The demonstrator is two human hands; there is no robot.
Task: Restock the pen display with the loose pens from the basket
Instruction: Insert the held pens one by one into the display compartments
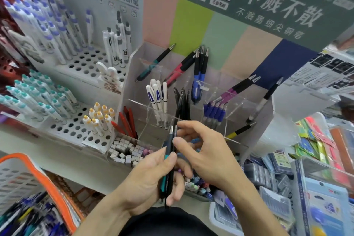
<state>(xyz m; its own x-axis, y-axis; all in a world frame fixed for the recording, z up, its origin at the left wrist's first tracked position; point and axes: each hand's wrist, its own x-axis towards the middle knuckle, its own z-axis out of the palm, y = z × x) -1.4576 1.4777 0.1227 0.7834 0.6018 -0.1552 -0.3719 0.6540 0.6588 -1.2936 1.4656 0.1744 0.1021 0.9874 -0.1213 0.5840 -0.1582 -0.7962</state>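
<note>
Pens [168,161], a small bunch w/ dark barrels, teal accents and silver tips pointing up, are sitting upright in the left hand [153,182], just in front of the clear acrylic pen display [191,120]. Left hand's fingers are curling round the lower barrels, thumb pressing across them at mid-height. Right hand [206,155] is reaching in from the right, thumb and forefinger closing on the top of one pen near its tip; remaining fingers are hanging loosely bent behind; can't tell exactly how firmly it's pinching.

Display compartments are holding red, white, black, blue, purple and yellow-grip pens, most leaning at angles, w/ open room showing in the front-centre compartment right behind the held tips. Display's acrylic front edge is running just beyond the fingertips. Basket [28,188], white w/ orange rim, is sitting at lower left w/ loose pens blurred inside, well apart from the hands. White perforated racks [80,63] of pens are standing to the left; packaged stationery [316,159] is crowding the right.
</note>
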